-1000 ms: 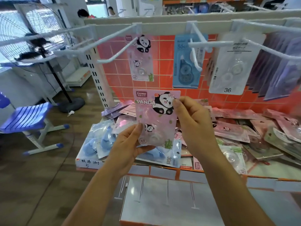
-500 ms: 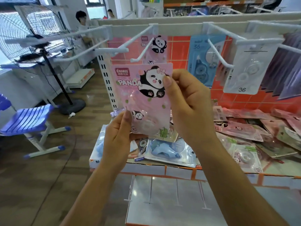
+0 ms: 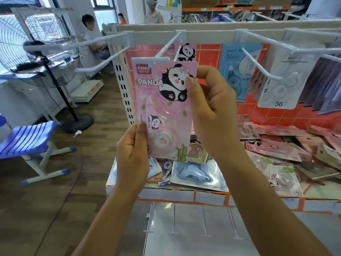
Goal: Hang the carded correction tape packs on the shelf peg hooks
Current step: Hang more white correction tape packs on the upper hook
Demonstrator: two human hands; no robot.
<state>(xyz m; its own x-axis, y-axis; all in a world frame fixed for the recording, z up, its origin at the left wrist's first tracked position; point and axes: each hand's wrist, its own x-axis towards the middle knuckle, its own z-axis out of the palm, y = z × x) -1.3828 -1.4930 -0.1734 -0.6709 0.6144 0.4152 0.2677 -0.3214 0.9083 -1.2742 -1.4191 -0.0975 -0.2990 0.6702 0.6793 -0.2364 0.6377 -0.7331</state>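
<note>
A pink carded panda correction tape pack is upright in front of me. My left hand pinches its lower left edge. My right hand grips its right side, thumb on the panda picture. The card's top edge sits at the tip of a white peg hook, which carries another pink panda pack further back. Whether the hook is through the card's hole I cannot tell. Neighbouring hooks hold a blue pack and a white pack.
Loose pink and blue packs lie piled on the shelf below. An empty white hook juts out at left. A standing fan, a blue chair and seated people are to the left. Lower hooks project beneath the shelf.
Both hands have raised the pink panda pack from over the pile up to the tip of the peg hook. The grip of each hand stays the same.
</note>
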